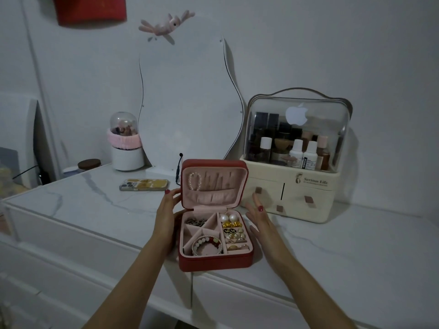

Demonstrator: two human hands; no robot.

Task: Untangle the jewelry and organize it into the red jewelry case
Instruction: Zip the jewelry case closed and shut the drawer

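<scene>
Her left hand (167, 218) rests flat on the open red jewelry case (215, 261), right hand (257, 216) open and empty beside it; shut the lid slowly.

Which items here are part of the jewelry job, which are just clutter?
Job: red jewelry case, open; pearl bracelet in its lid; chain, beaded bracelets, pearl earrings in its compartments.

Clutter: phone, cosmetics organizer, mirror, brush holder.
</scene>
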